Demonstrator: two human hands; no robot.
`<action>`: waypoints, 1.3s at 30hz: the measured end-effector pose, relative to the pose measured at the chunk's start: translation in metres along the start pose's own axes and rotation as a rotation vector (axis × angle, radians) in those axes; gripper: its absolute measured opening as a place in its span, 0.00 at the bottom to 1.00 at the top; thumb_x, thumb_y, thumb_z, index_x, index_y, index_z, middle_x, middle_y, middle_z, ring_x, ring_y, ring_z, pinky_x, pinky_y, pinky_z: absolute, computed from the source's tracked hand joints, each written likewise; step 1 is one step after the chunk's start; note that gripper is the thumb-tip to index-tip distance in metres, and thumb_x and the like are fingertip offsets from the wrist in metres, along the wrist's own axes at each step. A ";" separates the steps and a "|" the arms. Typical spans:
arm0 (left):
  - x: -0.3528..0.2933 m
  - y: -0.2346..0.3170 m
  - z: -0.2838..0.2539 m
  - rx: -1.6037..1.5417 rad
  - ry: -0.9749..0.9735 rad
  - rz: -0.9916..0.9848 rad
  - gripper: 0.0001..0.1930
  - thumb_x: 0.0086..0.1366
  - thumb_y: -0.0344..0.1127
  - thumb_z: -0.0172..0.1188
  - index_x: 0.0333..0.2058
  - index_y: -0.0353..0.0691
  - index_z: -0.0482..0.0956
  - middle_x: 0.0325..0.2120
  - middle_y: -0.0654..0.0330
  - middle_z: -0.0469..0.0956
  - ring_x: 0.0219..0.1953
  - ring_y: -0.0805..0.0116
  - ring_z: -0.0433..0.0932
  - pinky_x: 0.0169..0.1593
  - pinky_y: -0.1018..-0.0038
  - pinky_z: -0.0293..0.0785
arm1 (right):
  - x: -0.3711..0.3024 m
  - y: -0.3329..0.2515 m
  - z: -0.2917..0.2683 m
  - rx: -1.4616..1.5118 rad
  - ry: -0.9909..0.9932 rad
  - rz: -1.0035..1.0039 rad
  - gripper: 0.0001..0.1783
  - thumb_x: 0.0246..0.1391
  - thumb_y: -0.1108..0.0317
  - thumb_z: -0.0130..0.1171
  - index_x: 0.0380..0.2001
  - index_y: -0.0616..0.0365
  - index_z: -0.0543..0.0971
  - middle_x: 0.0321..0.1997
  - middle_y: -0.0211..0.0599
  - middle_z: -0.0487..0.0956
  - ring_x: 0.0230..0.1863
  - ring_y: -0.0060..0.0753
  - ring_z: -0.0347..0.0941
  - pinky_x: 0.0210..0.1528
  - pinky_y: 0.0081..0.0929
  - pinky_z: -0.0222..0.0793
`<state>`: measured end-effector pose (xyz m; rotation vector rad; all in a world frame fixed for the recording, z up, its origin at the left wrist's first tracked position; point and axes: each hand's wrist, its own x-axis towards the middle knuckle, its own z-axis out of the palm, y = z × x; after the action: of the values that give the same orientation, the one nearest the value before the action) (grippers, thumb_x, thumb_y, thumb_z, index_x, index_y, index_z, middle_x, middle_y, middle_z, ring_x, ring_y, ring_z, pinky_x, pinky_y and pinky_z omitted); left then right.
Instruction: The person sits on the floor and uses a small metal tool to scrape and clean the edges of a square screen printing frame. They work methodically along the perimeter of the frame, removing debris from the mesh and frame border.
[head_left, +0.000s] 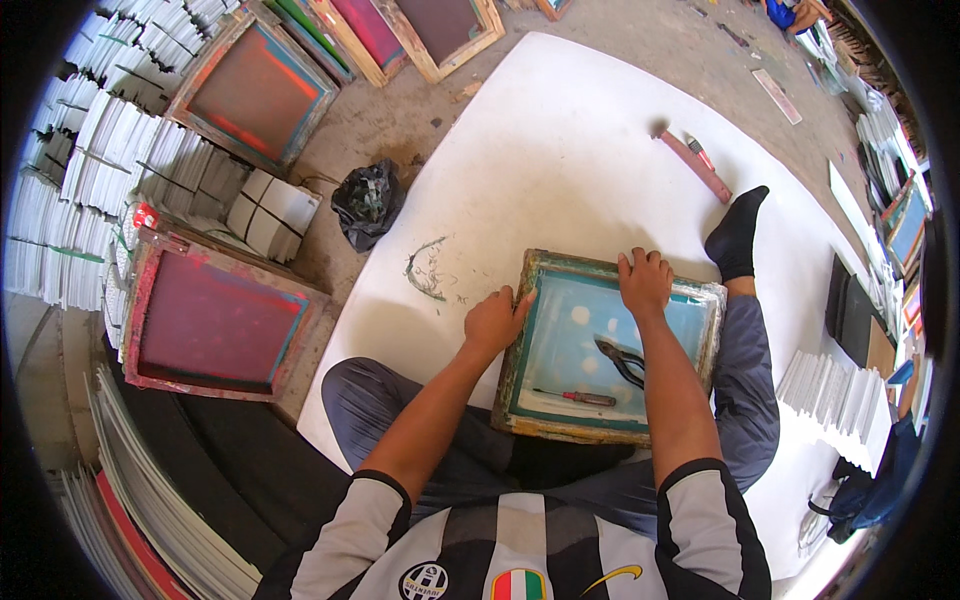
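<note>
1. Wooden frame (508, 385) with its blue screen (572, 352) is being kept flat in front of the body, between the bent legs; whether it is being borne by the lap or by the white mat (470, 170) is being hidden from view.
2. Left rail is being gripped by the left hand (493, 320): fingers are being clamped on the wood near the far corner, thumb side inward, apparently so that the frame is being stopped from sliding.
3. Far rail is being covered by the right hand (645, 285); its fingers are being held slightly apart over the edge. Whether they are being clamped cannot be told. Two sides are being controlled at once, probably for steadiness.
4. Pliers (622, 363) and a screwdriver (588, 398) are being carried on the screen, inside the rails, likely for easy reach; neither is being held.
5. A reddish bar-shaped tool (692, 165) is being left on the mat beyond the socked foot (738, 235), well apart from both hands.
6. Dark scraps (425, 275) are being left loose on the mat, left of the frame. A black plastic bag (367, 205) is being kept just beside the mat's edge, perhaps for waste.
7. A maroon frame (220, 320) is being stood tilted at the left, seemingly to save floor space.
</note>
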<state>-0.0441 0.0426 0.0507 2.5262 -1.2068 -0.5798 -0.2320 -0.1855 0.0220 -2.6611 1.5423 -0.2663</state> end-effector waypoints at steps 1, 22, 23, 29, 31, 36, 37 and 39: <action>0.001 -0.001 0.001 -0.008 -0.010 0.026 0.23 0.78 0.52 0.44 0.34 0.36 0.74 0.28 0.44 0.81 0.32 0.40 0.81 0.36 0.49 0.77 | 0.000 0.000 0.000 0.004 0.003 0.002 0.25 0.67 0.43 0.50 0.46 0.53 0.80 0.47 0.48 0.77 0.52 0.54 0.72 0.57 0.53 0.64; -0.024 -0.029 0.045 -0.930 0.231 -0.034 0.21 0.77 0.47 0.52 0.35 0.33 0.79 0.25 0.59 0.75 0.28 0.68 0.71 0.34 0.68 0.67 | -0.014 0.001 0.007 0.189 0.166 -0.033 0.29 0.65 0.42 0.55 0.55 0.53 0.79 0.55 0.51 0.75 0.59 0.55 0.68 0.63 0.54 0.62; -0.024 -0.034 0.047 -0.995 0.177 -0.070 0.21 0.78 0.48 0.52 0.34 0.34 0.79 0.24 0.61 0.73 0.27 0.70 0.69 0.33 0.70 0.66 | -0.023 -0.008 0.003 0.241 0.180 -0.046 0.29 0.65 0.42 0.56 0.56 0.54 0.79 0.56 0.51 0.75 0.61 0.56 0.67 0.64 0.54 0.61; -0.057 -0.037 0.041 -1.054 0.142 -0.214 0.24 0.78 0.47 0.52 0.25 0.36 0.74 0.19 0.66 0.68 0.24 0.76 0.64 0.30 0.73 0.62 | -0.089 -0.070 -0.027 0.520 0.108 -0.200 0.19 0.62 0.56 0.62 0.51 0.54 0.80 0.53 0.48 0.77 0.59 0.55 0.70 0.61 0.51 0.67; -0.073 -0.033 0.027 -1.097 0.130 -0.283 0.24 0.78 0.47 0.52 0.25 0.37 0.73 0.17 0.66 0.67 0.23 0.76 0.64 0.29 0.73 0.62 | -0.111 -0.086 -0.035 0.597 -0.033 -0.257 0.16 0.61 0.61 0.63 0.49 0.55 0.80 0.51 0.47 0.78 0.57 0.55 0.72 0.59 0.49 0.69; -0.099 -0.051 0.003 -1.047 0.124 -0.251 0.23 0.77 0.47 0.53 0.24 0.37 0.72 0.15 0.65 0.67 0.18 0.75 0.63 0.24 0.71 0.61 | -0.143 -0.128 -0.023 0.545 -0.174 -0.362 0.15 0.58 0.65 0.65 0.47 0.57 0.80 0.47 0.45 0.80 0.53 0.52 0.74 0.56 0.50 0.72; -0.100 -0.054 0.002 -0.995 0.139 -0.230 0.23 0.76 0.47 0.54 0.24 0.36 0.72 0.15 0.64 0.68 0.18 0.75 0.64 0.24 0.72 0.62 | -0.143 -0.139 -0.021 0.511 -0.183 -0.318 0.14 0.59 0.64 0.64 0.46 0.56 0.80 0.46 0.44 0.80 0.53 0.52 0.74 0.54 0.49 0.73; -0.100 -0.056 0.002 -0.892 0.166 -0.189 0.23 0.75 0.46 0.55 0.23 0.36 0.72 0.15 0.63 0.69 0.17 0.74 0.66 0.24 0.72 0.63 | -0.141 -0.149 -0.021 0.451 -0.201 -0.279 0.13 0.60 0.63 0.65 0.45 0.55 0.81 0.45 0.43 0.80 0.53 0.51 0.74 0.53 0.48 0.73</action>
<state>-0.0648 0.1555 0.0489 1.8629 -0.4716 -0.7248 -0.1767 0.0118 0.0453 -2.4395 0.9206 -0.3039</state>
